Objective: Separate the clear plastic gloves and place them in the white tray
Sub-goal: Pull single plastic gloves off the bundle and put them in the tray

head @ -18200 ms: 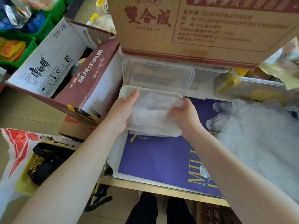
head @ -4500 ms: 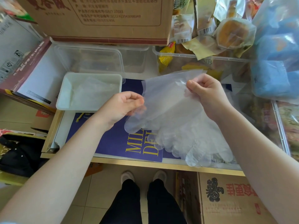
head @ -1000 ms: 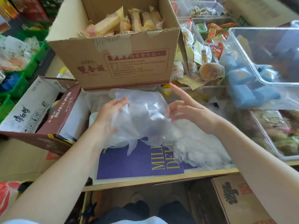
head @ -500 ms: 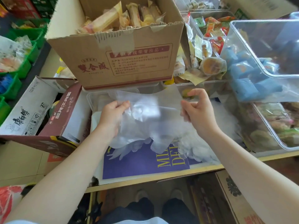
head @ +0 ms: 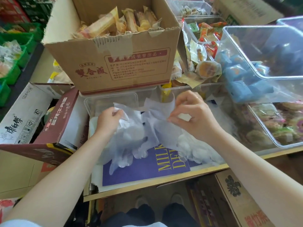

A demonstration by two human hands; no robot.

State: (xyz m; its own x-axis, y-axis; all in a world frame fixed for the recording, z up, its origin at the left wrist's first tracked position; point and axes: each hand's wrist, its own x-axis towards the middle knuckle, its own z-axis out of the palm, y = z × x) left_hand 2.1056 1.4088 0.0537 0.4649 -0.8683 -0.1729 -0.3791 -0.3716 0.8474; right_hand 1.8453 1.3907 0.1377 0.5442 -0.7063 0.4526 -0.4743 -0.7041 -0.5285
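My left hand grips one clear plastic glove, whose fingers hang down over the purple book. With thumb and fingertips, my right hand pinches the cuff of a second clear glove. The two gloves are pulled apart a little between my hands. A pile of more clear gloves lies under my right wrist. Only the left rim of the white tray shows, behind my left hand and the held glove.
A brown cardboard box of wrapped snacks stands just behind. An empty clear container sits under it. Clear bins of packaged food fill the right. An open maroon and white carton lies at the left. The shelf's front edge runs below.
My hands have spread the gloves apart. The right hand shifted right and now pinches a cuff, while the left hand keeps its glove over the tray side.
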